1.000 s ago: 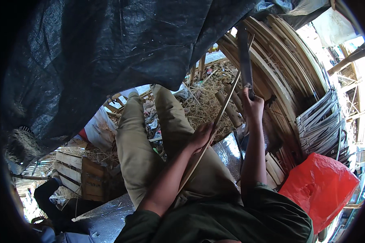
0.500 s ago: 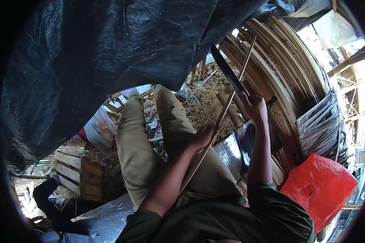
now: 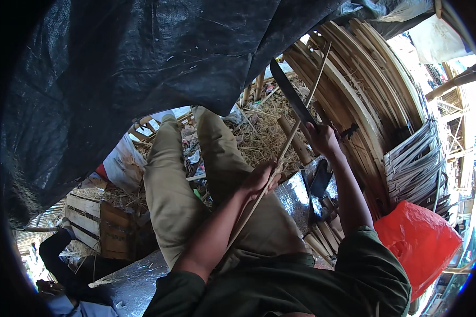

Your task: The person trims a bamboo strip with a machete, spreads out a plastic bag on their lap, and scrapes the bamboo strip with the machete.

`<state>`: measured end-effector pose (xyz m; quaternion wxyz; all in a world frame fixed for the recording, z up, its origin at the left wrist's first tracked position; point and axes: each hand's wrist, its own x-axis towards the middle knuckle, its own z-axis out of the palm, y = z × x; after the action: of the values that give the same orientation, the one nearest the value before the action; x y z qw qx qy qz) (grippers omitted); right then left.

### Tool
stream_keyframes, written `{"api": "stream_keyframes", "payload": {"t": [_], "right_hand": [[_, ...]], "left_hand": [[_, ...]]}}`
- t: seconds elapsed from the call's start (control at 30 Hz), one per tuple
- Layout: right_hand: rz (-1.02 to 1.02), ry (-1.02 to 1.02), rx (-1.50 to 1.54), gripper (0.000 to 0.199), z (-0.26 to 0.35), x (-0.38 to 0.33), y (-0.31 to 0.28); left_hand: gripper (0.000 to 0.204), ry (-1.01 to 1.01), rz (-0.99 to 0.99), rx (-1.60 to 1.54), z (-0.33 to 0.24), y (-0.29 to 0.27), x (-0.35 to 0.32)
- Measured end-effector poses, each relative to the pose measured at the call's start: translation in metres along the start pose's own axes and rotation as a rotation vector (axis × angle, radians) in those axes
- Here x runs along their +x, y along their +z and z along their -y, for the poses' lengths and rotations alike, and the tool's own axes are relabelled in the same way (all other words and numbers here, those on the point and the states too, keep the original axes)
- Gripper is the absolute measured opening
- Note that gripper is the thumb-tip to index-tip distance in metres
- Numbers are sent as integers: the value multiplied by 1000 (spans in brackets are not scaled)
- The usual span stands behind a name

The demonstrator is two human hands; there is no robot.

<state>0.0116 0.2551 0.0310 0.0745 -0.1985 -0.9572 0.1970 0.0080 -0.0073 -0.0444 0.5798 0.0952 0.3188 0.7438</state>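
A long thin bamboo strip slants from the bundle of slats at the upper right down across my right thigh. My left hand is closed around it just above that thigh. In my right hand is the handle of a machete, its dark blade pointing up and to the left. The blade crosses the strip just above my right hand; whether it touches cannot be told. Below that hand, a dark flat object lies on a shiny silvery sheet.
Long split slats are stacked at the right, by a pale woven bundle and a red plastic bag. Dark tarpaulin hangs over the upper left. Straw covers the ground. A wooden crate and another person's dark sleeve are at the left.
My right forearm has swung outward to the right at the elbow, uncovering more of the dark flat object. The view has shifted slightly; both hands keep their holds.
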Motion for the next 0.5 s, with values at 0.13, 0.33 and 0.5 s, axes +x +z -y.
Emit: {"api": "stream_keyframes", "payload": {"t": [0.13, 0.33, 0.5], "right_hand": [[-17, 6, 66, 56, -12, -3, 8], [36, 1, 82, 57, 10, -29, 5], [33, -38, 132, 57, -8, -36, 9]], "left_hand": [[44, -15, -18, -20, -1, 3, 2], [44, 20, -35, 14, 5, 2, -4], [41, 7, -21, 71, 0, 7, -6]]}}
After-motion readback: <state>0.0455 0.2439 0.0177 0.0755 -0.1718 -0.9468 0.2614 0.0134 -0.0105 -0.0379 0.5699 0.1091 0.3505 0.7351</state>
